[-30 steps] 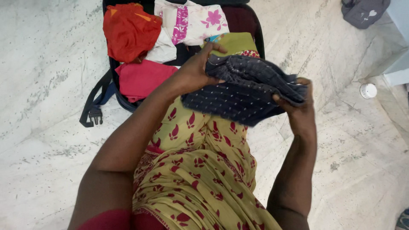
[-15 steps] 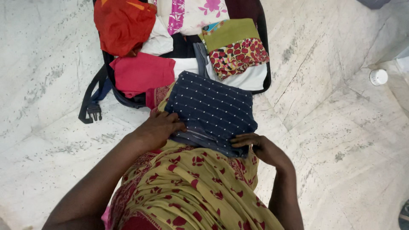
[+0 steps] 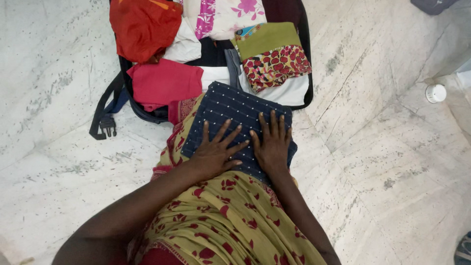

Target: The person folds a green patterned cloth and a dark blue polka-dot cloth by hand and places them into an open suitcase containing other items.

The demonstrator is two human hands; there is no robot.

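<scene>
A folded dark blue cloth with small white dots (image 3: 230, 110) lies on my lap, over my yellow garment with red motifs (image 3: 221, 221). My left hand (image 3: 216, 149) rests flat on its near left part, fingers spread. My right hand (image 3: 272, 142) lies flat beside it on the near right part, fingers together. Both palms press on the cloth without gripping it. Just beyond the cloth stands an open black bag (image 3: 306, 83) holding folded clothes.
In the bag lie a red-orange garment (image 3: 142, 24), a pink-red folded cloth (image 3: 164, 83), a white floral cloth (image 3: 225, 14) and an olive cloth with red flower print (image 3: 272, 56). A black strap with buckle (image 3: 103, 120) trails left. A white round cap (image 3: 435, 93) sits on the marble floor.
The blue dotted cloth came down from being held up and folded onto my lap. Both hands moved from its edges to lie flat on top of it.
</scene>
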